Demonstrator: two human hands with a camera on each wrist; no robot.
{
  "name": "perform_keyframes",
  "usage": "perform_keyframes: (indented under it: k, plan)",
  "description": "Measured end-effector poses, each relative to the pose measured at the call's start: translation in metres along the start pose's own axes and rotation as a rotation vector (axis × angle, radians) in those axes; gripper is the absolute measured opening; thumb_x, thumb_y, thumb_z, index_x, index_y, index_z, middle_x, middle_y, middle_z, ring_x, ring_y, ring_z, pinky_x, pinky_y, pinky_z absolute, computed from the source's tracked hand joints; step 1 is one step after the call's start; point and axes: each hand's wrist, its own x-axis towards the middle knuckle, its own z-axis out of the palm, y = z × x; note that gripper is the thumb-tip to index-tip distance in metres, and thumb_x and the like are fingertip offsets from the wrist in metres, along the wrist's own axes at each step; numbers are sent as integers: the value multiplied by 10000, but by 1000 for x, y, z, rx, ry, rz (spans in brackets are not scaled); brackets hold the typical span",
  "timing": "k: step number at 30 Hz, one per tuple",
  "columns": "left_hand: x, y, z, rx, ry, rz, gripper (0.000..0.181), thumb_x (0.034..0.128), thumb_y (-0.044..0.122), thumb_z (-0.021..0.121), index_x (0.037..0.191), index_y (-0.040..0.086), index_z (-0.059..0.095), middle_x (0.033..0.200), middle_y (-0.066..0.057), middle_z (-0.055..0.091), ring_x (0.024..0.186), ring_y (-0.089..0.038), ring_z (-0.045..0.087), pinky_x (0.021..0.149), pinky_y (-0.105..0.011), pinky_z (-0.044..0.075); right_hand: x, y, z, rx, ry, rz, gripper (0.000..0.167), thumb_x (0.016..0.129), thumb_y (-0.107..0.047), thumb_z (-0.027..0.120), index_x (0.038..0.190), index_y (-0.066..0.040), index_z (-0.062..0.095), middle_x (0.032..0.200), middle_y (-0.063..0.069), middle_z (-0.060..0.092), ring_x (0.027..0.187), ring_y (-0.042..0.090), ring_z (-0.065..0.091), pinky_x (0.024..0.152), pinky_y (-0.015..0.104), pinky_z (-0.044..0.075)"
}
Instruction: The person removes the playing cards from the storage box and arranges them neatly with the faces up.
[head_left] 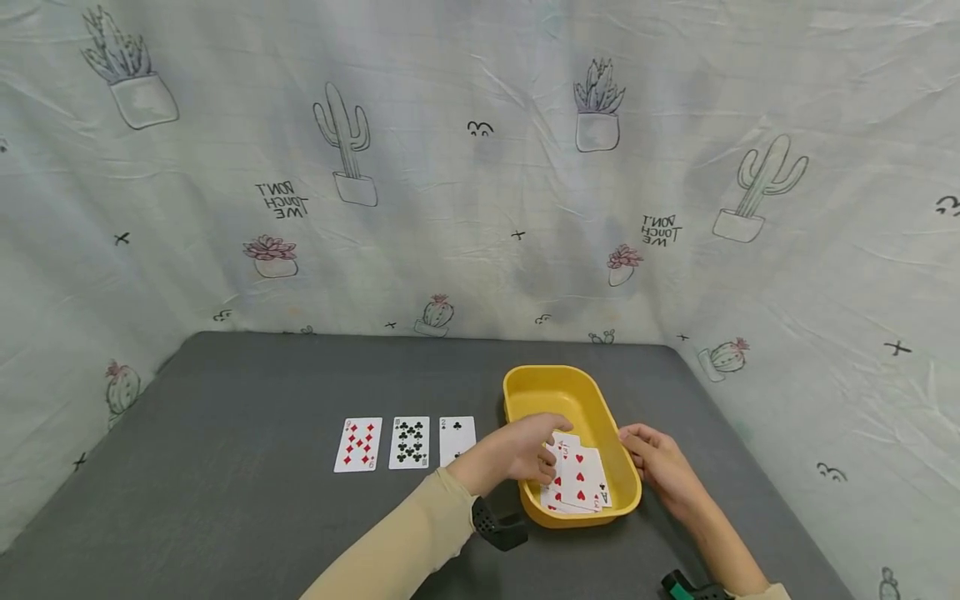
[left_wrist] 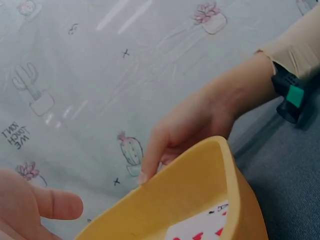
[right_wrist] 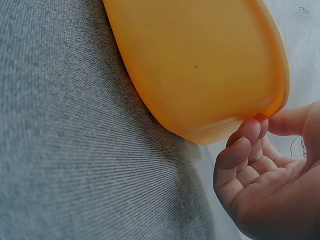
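Soft, even light — glare streaks the backdrop (left_wrist: pixel 95 95).

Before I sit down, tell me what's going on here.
A person is working with cards at a table. Their right hand pinches the edge of a yellow bin, while their left hand reaches in over the loose cards inside; whether it touches one is unclear. Three more cards lie face up in a row on the table, left of the bin in the head view, the nearest partly behind the left arm.
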Motion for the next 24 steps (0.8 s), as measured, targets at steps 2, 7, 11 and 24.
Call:
perform_keyframes:
  k: [2,7,11,24]
  plan:
    - [2,-2,1,10,11,5,734,964,253,586,1428,-180,217,1368,-463,302,1290,-551,337,1061,-595,300,0,1,0,3,1,3,345,1023,-221,554,1155,97,539,937,129,646,752,168,608,646,262,536]
    - [9,-5,4,56,41,4,659,956,255,589,1385,-155,303,1208,-363,470,1092,-429,489,992,-543,408,0,2,0,10,0,12,343,1022,-218,555,1160,96,537,947,129,645,762,170,607,657,263,537]
    - [13,-7,5,102,76,-2,593,948,275,604,1332,-128,401,1112,-305,527,1029,-400,510,949,-516,451,-1,1,0,9,-7,12,340,1023,-216,552,1159,95,536,948,129,644,756,164,602,653,259,533]
    - [16,-11,7,-8,75,30,547,960,235,590,1333,-126,417,1143,-308,534,1088,-483,572,943,-576,451,-2,-1,1,5,-8,7,332,1027,-216,545,1154,91,546,944,123,648,768,170,615,655,267,538]
